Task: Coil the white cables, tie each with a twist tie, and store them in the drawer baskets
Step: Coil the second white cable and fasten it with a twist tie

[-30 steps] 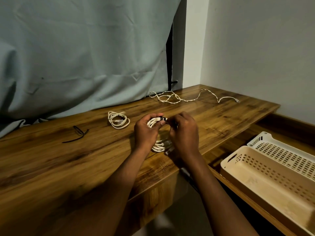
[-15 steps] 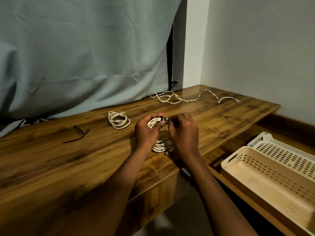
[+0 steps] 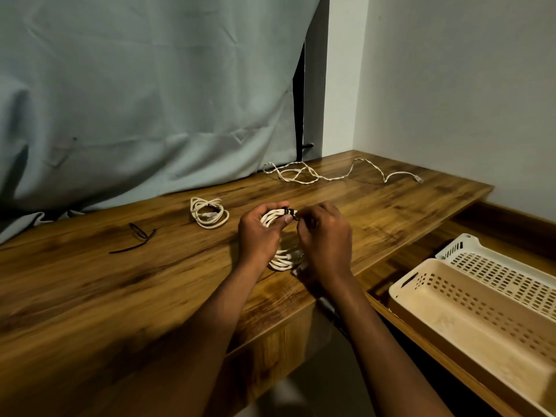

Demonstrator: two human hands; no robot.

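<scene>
A coiled white cable stands on edge on the wooden desk between my hands. My left hand grips its top left side. My right hand pinches the black twist tie wrapped round the top of the coil. A second coiled white cable with a dark tie lies flat to the left. An uncoiled white cable sprawls along the desk's far edge. Spare black twist ties lie further left.
An open drawer at the right holds a beige perforated basket and a white basket behind it. A grey-blue curtain hangs behind the desk. A white wall closes the right side.
Both hands stay on the coil and tie; my right fingers shift only slightly at the tie. Nothing else moved.
</scene>
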